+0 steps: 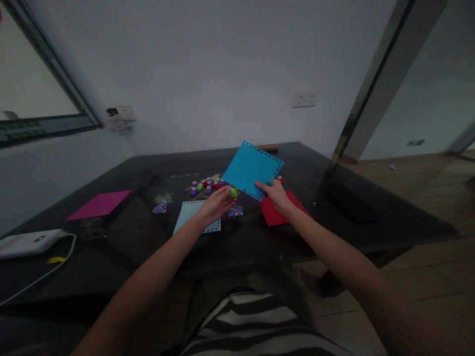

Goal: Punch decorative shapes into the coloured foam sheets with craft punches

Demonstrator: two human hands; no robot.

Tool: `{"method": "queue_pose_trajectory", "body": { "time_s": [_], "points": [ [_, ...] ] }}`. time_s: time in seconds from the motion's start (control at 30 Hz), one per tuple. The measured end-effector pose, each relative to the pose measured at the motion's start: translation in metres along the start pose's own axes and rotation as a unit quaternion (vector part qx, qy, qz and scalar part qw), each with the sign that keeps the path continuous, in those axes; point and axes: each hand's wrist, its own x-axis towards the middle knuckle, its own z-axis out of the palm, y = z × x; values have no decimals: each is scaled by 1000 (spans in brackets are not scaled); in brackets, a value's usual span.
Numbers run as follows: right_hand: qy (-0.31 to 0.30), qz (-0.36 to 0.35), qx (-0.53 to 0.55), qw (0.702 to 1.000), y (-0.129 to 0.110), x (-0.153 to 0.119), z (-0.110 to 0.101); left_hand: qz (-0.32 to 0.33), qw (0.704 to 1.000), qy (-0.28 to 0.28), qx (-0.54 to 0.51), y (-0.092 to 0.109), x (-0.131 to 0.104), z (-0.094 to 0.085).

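My right hand [275, 194] pinches the lower right edge of a blue square sheet [252, 170] with small holes along its edges, raised over the table. My left hand [216, 205] is closed on a small green round piece [233, 193], just left of the sheet's bottom corner. Beneath my left hand lies a pale blue sheet [188, 211] with punched edges. A red sheet [273, 212] rests under my right wrist. Behind my left hand sit several purple, red and green round pieces [209, 188]. Small coloured bits [235, 211] form a pile between the pale and red sheets.
Another pile of bits [160, 207] lies left of the pale sheet on the dark table [137, 267]. Farther left are a magenta sheet [100, 205] and a white device [31, 243] with a cable. A black object [351, 202] rests at right.
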Motion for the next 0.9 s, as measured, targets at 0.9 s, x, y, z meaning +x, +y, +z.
{"method": "queue_pose_trajectory", "body": {
  "time_s": [0.9],
  "points": [
    [4,-124,-106,987,5,3,-3,55,997,-6,51,5,-10,11]
  ]
}}
